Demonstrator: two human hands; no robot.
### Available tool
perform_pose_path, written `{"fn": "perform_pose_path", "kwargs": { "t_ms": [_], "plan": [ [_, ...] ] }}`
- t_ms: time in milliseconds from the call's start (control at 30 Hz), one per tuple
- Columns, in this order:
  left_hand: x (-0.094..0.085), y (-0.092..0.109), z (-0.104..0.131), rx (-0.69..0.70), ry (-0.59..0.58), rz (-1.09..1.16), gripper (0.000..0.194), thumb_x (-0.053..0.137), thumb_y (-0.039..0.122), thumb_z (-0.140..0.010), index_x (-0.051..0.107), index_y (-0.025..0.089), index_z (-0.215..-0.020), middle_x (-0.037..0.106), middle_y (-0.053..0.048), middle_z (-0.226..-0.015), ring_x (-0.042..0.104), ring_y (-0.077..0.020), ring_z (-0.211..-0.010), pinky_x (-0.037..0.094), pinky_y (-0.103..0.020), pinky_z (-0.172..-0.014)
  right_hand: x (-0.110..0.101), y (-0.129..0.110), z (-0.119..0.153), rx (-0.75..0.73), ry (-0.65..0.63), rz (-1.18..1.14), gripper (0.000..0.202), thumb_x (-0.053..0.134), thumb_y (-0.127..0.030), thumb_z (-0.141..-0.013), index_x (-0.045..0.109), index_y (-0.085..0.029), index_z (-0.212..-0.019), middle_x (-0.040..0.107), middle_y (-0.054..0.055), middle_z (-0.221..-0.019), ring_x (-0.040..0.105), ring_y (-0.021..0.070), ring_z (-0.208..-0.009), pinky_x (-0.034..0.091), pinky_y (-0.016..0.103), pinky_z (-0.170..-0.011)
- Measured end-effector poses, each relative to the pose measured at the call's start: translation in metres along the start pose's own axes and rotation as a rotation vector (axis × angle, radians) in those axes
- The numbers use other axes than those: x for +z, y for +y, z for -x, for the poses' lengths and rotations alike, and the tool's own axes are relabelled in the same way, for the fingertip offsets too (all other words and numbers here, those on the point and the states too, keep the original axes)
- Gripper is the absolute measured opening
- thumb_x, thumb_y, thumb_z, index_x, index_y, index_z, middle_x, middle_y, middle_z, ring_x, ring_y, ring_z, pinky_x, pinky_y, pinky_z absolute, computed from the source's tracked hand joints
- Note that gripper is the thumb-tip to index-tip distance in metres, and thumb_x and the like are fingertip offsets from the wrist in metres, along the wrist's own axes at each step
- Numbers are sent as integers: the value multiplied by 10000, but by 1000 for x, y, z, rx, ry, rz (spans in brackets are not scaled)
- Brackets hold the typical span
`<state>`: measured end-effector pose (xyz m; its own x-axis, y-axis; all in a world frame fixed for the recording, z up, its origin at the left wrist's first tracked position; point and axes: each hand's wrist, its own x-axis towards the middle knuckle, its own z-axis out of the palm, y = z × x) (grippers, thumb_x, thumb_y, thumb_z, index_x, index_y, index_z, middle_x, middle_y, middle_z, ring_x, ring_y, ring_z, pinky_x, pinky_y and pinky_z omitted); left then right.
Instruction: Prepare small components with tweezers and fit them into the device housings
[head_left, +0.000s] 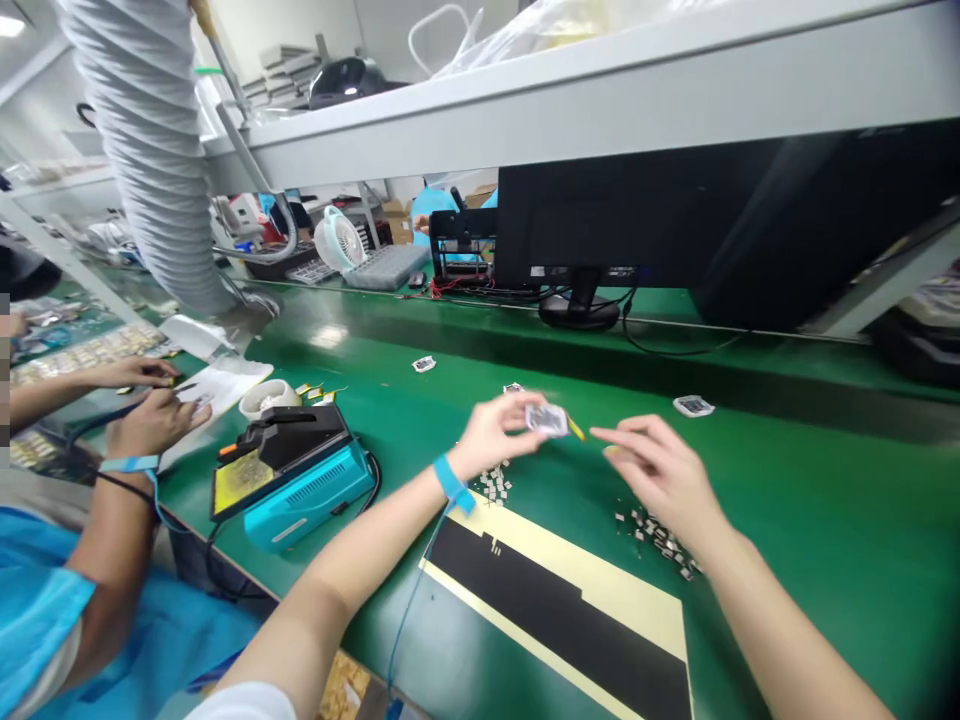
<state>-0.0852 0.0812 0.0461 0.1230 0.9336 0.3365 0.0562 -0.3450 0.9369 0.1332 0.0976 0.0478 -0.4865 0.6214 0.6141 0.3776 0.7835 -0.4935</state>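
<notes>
My left hand (499, 435) pinches a small flat part (547, 420) between thumb and fingers. The part has a dark, patterned face, a whitish border and a narrow yellow strip (575, 428) sticking out on its right. Just right of that strip, my right hand (660, 470) hovers with its index finger stretched out and the thumb below, apart from the strip. Small whitish pieces (493, 484) lie scattered under my left hand. More little pieces (664, 540) are spread beneath my right hand. A black and cream sheet (555, 600) lies in front of me.
Similar flat parts lie on the green bench, one (424, 364) further back and one (694, 406) to the right. A blue soldering station (307, 500) and a white bowl (268, 398) stand left, beside a co-worker's hands (154, 420). A monitor (600, 220) stands behind, under a shelf (570, 90).
</notes>
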Motion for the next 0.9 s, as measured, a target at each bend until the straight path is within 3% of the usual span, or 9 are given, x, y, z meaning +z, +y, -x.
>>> {"fn": "perform_pose_path", "kwargs": {
  "t_ms": [67, 167, 233, 333, 567, 700, 800, 900],
  "plan": [
    [-32, -3, -25, 14, 123, -116, 410, 630, 128, -664, 488, 135, -1049, 593, -97, -1043, 580, -174, -955, 452, -311, -871, -18, -7, -5, 19, 196, 11, 116, 494, -187, -794, 606, -200, -823, 514, 45, -818, 498, 105, -578, 360, 218, -441],
    [-76, -29, -51, -70, 288, -299, 376, 596, 77, -681, 471, 102, -1035, 591, -128, -1045, 580, -165, -952, 444, -304, -869, -41, -16, -10, 71, 434, 59, 148, 516, -166, -780, 573, -181, -645, 567, 41, -736, 544, 140, -668, 373, 235, -497],
    [-98, -52, -54, -132, 340, -382, 367, 594, 52, -671, 466, 67, -1014, 610, -153, -986, 604, -177, -895, 466, -325, -826, -51, -19, -10, 84, 505, 88, 161, 527, -155, -770, 563, -178, -615, 572, 33, -706, 550, 137, -660, 379, 243, -530],
    [-117, -79, -46, -205, 378, -533, 363, 640, 46, -615, 504, 66, -952, 633, -139, -917, 618, -204, -844, 475, -364, -793, -59, -23, -8, 32, 494, 100, 142, 546, -137, -749, 561, -178, -614, 572, 22, -686, 549, 127, -627, 378, 235, -524],
    [-130, -85, -32, -265, 370, -843, 495, 649, 124, -628, 475, 114, -1091, 612, -113, -1029, 545, -246, -1004, 394, -391, -899, -62, -34, -10, -7, 399, 185, 91, 552, -138, -752, 571, -176, -671, 535, -2, -664, 327, 43, -401, 273, 209, -392],
    [-134, -89, -29, -272, 370, -922, 544, 625, 133, -658, 419, 120, -1161, 604, -104, -1057, 546, -242, -1005, 411, -380, -881, -64, -36, -10, 29, 367, 184, 102, 550, -151, -753, 562, -185, -658, 535, -3, -665, 334, 47, -397, 260, 211, -378],
    [-136, -89, -28, -262, 367, -956, 598, 643, 154, -641, 398, 75, -1181, 593, -150, -1058, 538, -290, -1004, 419, -432, -855, -65, -36, -10, 113, 383, 215, 114, 543, -178, -758, 566, -194, -648, 539, -8, -664, 382, 58, -420, 281, 215, -407],
    [-127, -78, -31, -197, 328, -976, 560, 620, 154, -658, 420, 83, -1176, 518, -160, -1167, 410, -309, -1151, 316, -479, -954, -64, -36, -10, 174, 409, 219, 141, 543, -198, -749, 563, -192, -609, 556, 0, -661, 447, 89, -500, 278, 228, -429]
  ]
}}
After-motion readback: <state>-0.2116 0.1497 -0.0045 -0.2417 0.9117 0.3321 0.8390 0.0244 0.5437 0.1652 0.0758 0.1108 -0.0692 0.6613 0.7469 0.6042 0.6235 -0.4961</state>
